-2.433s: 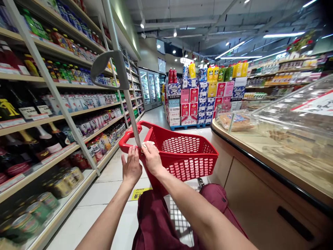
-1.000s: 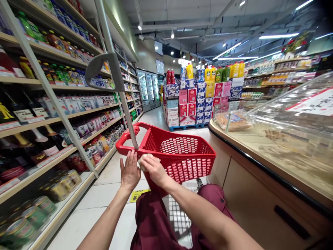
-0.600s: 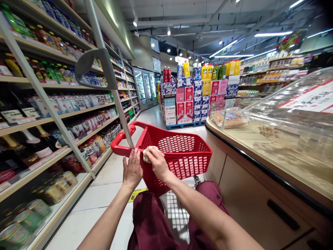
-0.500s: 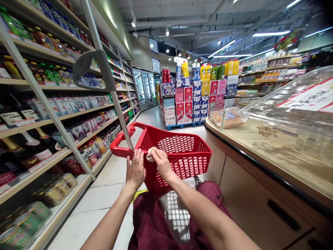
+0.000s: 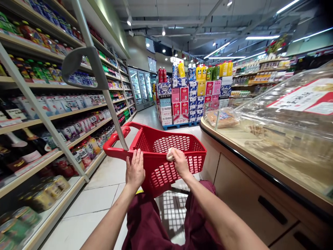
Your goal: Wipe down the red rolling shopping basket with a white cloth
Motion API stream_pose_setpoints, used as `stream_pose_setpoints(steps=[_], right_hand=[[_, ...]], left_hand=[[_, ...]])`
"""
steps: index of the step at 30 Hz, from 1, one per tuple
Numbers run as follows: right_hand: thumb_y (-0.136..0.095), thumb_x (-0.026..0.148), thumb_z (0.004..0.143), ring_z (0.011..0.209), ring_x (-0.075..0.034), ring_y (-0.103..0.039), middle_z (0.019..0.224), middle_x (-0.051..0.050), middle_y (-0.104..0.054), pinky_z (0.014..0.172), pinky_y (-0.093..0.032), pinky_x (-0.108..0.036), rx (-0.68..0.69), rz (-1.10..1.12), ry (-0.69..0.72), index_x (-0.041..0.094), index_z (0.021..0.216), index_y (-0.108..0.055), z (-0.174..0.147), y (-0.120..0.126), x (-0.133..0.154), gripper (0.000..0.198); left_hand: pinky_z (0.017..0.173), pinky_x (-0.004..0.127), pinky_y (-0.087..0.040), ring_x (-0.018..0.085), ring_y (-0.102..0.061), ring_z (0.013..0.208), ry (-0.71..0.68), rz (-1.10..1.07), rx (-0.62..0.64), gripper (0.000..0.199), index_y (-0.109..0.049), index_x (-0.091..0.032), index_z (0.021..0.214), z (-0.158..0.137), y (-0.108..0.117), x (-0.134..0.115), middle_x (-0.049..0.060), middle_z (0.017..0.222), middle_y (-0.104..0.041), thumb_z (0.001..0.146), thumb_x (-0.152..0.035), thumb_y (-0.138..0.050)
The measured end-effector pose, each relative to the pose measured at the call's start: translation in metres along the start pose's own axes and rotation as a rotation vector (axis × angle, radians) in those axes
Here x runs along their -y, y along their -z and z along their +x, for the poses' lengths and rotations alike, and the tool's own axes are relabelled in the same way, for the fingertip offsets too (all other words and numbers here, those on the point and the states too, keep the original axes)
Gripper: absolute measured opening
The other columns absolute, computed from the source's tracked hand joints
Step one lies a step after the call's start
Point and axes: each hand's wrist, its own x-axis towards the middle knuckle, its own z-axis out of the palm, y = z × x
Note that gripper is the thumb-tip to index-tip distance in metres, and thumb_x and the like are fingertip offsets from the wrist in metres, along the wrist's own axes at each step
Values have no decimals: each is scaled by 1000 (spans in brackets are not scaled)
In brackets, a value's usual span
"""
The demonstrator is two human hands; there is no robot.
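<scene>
In front of my knees stands a red plastic shopping basket [image 5: 162,173] with holes in its walls. From its left end a metal pole rises to a grey handle [image 5: 100,67]. My left hand [image 5: 135,168] lies flat against the near side, fingers stretched out at the rim, holding nothing. Farther right along the same rim, my right hand [image 5: 180,163] is closed on a crumpled white cloth [image 5: 170,154]. The cloth touches the rim. Part of it is hidden by my fingers.
Shelves [image 5: 75,116] of bottles and cans line the left side. On the right is a wooden counter [image 5: 234,187] with clear covers and packaged food [image 5: 222,118]. Stacked drink cartons [image 5: 184,99] stand on a blue pallet ahead, with glass-door fridges [image 5: 140,86] beyond.
My right hand has slid the cloth to the right along the basket's rim. My left hand stays against the near side. The view has shifted slightly.
</scene>
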Motion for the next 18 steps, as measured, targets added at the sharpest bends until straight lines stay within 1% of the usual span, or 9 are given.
stream_pose_setpoints(steps=[1, 3, 6, 8, 9, 11, 14, 16, 18], right_hand=[[-29, 14, 89, 111, -23, -47, 117, -12, -55, 93, -39, -47, -39, -35, -25, 17, 120, -52, -3, 7, -10, 39], [-29, 13, 88, 111, -23, -47, 115, -13, -56, 93, -38, -47, -79, -81, -35, 14, 119, -52, -5, 10, -16, 39], [-34, 12, 87, 111, -19, -47, 116, -9, -56, 95, -39, -38, -18, -75, 34, 18, 118, -53, 1, -8, -1, 37], [-37, 12, 86, 113, -17, -46, 119, -6, -55, 96, -38, -35, 21, -86, 80, 21, 117, -53, 2, -14, -1, 37], [-37, 12, 85, 113, -17, -46, 119, -5, -55, 97, -38, -35, 23, -101, 83, 21, 118, -53, 1, -10, -8, 37], [-36, 12, 85, 112, -18, -46, 117, -7, -56, 95, -38, -37, -2, -138, 49, 20, 118, -53, -5, 7, -34, 38], [-30, 12, 84, 113, -24, -43, 116, -13, -55, 94, -37, -47, -105, -221, -100, 14, 117, -53, -15, 38, -77, 41], [-29, 11, 83, 113, -24, -43, 115, -14, -55, 94, -36, -48, -140, -269, -179, 13, 114, -55, -17, 45, -89, 41], [-31, 10, 82, 113, -23, -42, 116, -12, -55, 95, -36, -45, -81, -258, -144, 14, 114, -56, -16, 42, -88, 41]], left_hand=[[110, 47, 0, 22, -18, 134, -4, 0, 6, 67, -31, -5, 133, 0, -2, -4, 12, 141, -28, 67, -12, -39], [110, 47, -2, 22, -16, 134, -33, -4, 29, 67, -30, -5, 133, 0, -8, -15, 11, 142, -26, 67, -13, -39], [110, 46, -5, 22, -14, 134, -82, -10, 74, 66, -30, -7, 133, 3, -17, -34, 10, 143, -25, 69, -14, -40], [110, 46, -6, 21, -15, 134, -85, -6, 96, 65, -29, -7, 134, 4, -20, -41, 10, 143, -25, 70, -15, -39], [110, 47, -6, 21, -15, 134, -87, -3, 106, 65, -28, -8, 134, 4, -21, -42, 9, 143, -24, 71, -15, -39], [110, 47, -6, 21, -14, 134, -100, 2, 125, 64, -28, -8, 134, 5, -20, -42, 9, 143, -24, 72, -16, -38], [110, 48, -6, 21, -13, 135, -112, 9, 139, 64, -28, -8, 134, 7, -20, -45, 9, 143, -25, 71, -17, -39], [110, 47, -7, 22, -12, 135, -123, 10, 134, 64, -29, -8, 134, 10, -21, -51, 10, 143, -26, 72, -18, -40], [110, 47, -7, 22, -12, 135, -145, 5, 130, 63, -30, -8, 134, 14, -23, -60, 10, 143, -26, 72, -19, -40]])
